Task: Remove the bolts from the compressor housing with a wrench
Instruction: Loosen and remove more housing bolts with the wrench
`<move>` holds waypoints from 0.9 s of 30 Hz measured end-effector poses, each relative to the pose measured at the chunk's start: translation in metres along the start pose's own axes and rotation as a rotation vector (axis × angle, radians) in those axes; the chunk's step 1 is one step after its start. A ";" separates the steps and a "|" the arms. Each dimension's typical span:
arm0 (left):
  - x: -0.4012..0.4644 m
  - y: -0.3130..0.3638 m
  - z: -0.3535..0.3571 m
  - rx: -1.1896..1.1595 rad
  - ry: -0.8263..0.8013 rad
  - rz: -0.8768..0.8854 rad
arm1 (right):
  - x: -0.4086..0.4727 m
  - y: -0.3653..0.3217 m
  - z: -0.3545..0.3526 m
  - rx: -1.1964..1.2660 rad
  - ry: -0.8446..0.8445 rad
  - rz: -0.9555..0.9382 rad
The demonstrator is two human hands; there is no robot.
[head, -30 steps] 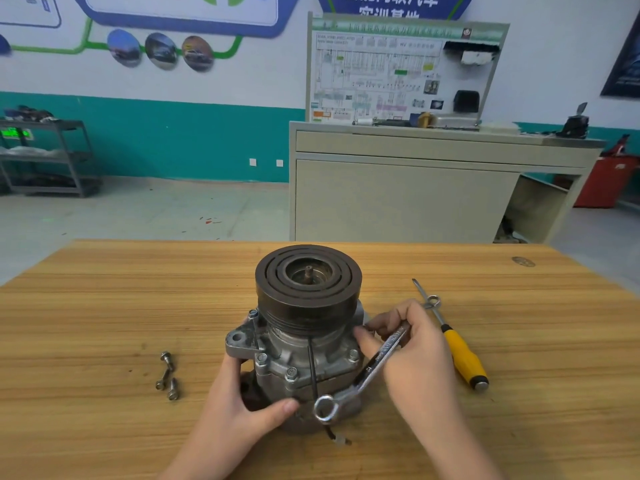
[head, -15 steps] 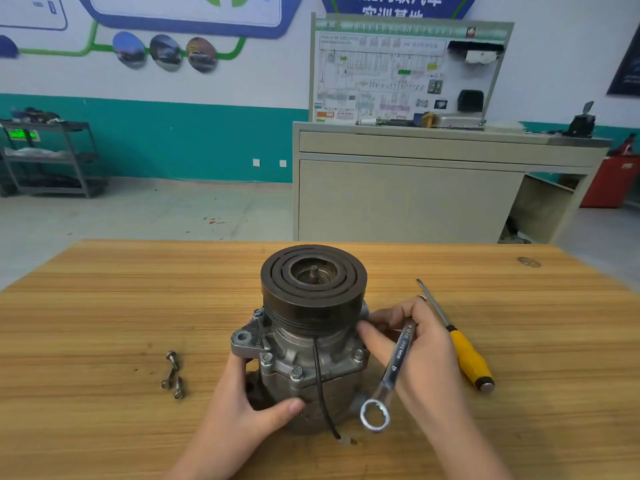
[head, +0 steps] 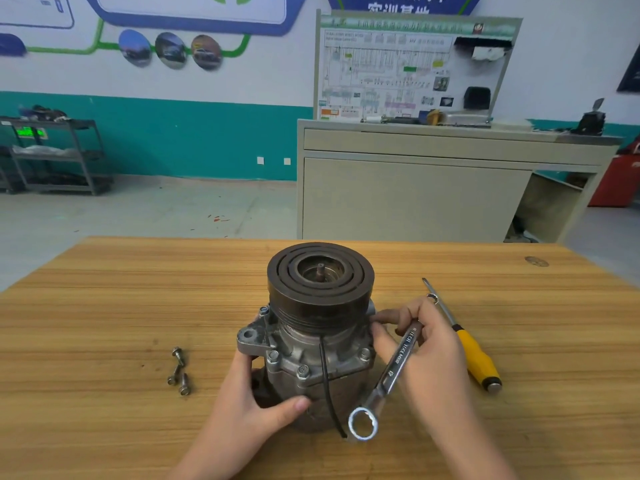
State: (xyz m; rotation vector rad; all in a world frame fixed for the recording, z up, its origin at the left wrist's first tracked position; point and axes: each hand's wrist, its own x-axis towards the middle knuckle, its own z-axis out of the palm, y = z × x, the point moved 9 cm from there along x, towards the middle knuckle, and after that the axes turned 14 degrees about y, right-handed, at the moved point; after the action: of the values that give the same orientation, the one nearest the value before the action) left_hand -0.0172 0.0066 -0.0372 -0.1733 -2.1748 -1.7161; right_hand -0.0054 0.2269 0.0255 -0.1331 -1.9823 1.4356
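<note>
Behind the wooden table (head: 104, 323), a teal-banded wall (head: 173, 140).

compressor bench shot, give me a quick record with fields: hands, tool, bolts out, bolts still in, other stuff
left hand: left hand grips the lower side of the compressor
right hand: right hand holds the wrench, fingertips at the housing's right side
wrench: ring end hangs free, low beside the housing, on no bolt
bolts out: three loose bolts on the table, left of the compressor
bolts still in: at least four heads visible on the flange
other: yellow-handled screwdriver lies to the right of the right hand
</note>
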 end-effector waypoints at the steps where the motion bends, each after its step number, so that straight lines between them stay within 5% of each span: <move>1: 0.000 0.000 0.000 0.000 0.001 -0.002 | 0.000 0.000 -0.001 0.001 0.021 -0.006; 27: -0.002 0.004 0.002 -0.056 -0.026 0.015 | 0.007 0.003 0.002 0.087 -0.094 0.054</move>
State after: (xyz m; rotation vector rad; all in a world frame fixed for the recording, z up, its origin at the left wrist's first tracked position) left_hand -0.0148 0.0095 -0.0345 -0.2274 -2.1395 -1.7769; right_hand -0.0131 0.2298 0.0258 -0.0829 -2.0010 1.5866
